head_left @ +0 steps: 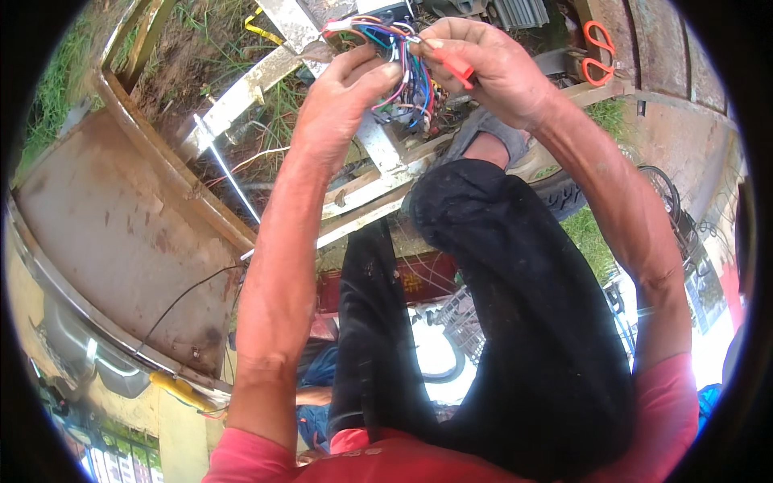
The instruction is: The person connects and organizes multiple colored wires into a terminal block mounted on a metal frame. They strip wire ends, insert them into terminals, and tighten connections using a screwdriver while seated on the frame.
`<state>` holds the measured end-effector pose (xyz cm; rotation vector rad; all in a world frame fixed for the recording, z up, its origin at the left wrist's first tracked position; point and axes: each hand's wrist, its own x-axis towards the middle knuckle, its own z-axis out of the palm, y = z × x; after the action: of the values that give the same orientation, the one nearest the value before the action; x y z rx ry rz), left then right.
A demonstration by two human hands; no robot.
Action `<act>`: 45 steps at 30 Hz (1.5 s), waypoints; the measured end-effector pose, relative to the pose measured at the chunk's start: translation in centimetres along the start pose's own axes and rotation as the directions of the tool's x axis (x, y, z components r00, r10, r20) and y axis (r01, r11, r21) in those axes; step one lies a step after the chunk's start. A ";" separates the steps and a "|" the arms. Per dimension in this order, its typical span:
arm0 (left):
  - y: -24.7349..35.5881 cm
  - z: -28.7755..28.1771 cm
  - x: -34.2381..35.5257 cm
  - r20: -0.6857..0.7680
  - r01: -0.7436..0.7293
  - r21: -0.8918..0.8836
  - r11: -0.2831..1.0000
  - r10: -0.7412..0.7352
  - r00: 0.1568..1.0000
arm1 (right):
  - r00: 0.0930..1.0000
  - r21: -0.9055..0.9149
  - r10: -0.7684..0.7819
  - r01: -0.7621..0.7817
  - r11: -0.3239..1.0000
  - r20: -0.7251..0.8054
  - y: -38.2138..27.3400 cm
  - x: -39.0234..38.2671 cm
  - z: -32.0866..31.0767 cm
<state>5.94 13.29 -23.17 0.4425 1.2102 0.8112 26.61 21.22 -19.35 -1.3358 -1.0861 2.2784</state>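
A tangled bundle of coloured wires, blue, red, green, purple and white, hangs at the top middle over a rusty white metal frame. My left hand is closed, thumb against fingers, on the left side of these wires. On their right side my right hand is closed in a pinch, with a small orange-red plastic piece sticking out below its fingers. Whether that piece is a tool's handle or a connector, I cannot tell. The fingertips of both hands are partly hidden by the wires.
Orange-handled scissors lie at the upper right beside a metal panel. A rusty sheet-metal panel fills the left. A thin metal rod leans near the frame. Below, a yellow-handled object lies by a black wire.
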 end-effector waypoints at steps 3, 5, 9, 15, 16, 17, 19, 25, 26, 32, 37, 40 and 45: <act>0.9 1.0 0.5 0.083 0.033 -0.101 0.994 -0.024 0.996 | 0.994 -0.189 -0.059 0.042 0.981 -0.090 -1.5 -0.6 1.9; 0.2 0.7 0.7 0.139 0.052 -0.243 0.969 -0.019 0.990 | 0.987 -0.329 -0.126 0.087 0.940 -0.100 -1.3 -0.4 1.9; -1.2 -1.1 0.5 0.326 0.185 -0.613 0.768 0.033 0.945 | 0.963 -0.471 -0.255 0.184 0.863 -0.090 -0.5 -1.4 5.3; -1.6 -1.1 0.0 0.295 0.201 -0.558 0.805 -0.034 0.955 | 0.897 -0.810 -0.436 0.304 0.501 0.067 3.3 -3.6 8.8; -1.7 -1.1 0.2 0.211 0.190 -0.540 0.820 -0.086 0.974 | 0.885 -0.818 -0.456 0.330 0.471 0.095 3.5 -3.4 9.1; -1.7 -1.1 0.3 0.190 0.187 -0.504 0.843 -0.103 0.976 | 0.872 -0.824 -0.474 0.356 0.440 0.124 3.8 -3.3 9.3; -1.7 -1.3 0.4 0.140 0.182 -0.428 0.885 -0.134 0.981 | 0.863 -0.839 -0.480 0.373 0.397 0.156 4.0 -3.3 9.3; -2.0 -2.0 0.7 0.185 0.185 -0.444 0.877 -0.113 0.976 | 0.911 -0.834 -0.376 0.336 0.437 0.170 3.8 -4.5 8.8; -2.1 -2.2 0.7 0.197 0.176 -0.443 0.879 -0.096 0.976 | 0.914 -0.831 -0.369 0.333 0.446 0.168 3.6 -5.0 8.7; -2.8 -2.8 1.2 0.215 0.154 -0.522 0.839 -0.046 0.976 | 0.965 -0.674 -0.227 0.082 0.734 -0.129 2.6 -5.5 4.3; -3.3 -2.8 1.6 0.230 0.156 -0.544 0.824 -0.032 0.973 | 0.918 -0.790 -0.379 0.147 0.596 -0.116 3.3 -2.6 -0.3; -3.5 -2.7 1.9 0.253 0.169 -0.560 0.811 -0.027 0.967 | 0.981 -0.648 -0.193 0.152 0.746 0.008 3.9 -0.9 -0.6; -3.4 -2.2 2.2 0.245 0.165 -0.505 0.847 -0.043 0.969 | 0.994 -0.717 -0.035 0.096 0.690 0.100 4.6 -0.2 -1.0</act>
<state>5.22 12.49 -27.59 0.0139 0.7498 0.9291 28.14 18.50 -22.88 -1.4051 -2.1802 1.9011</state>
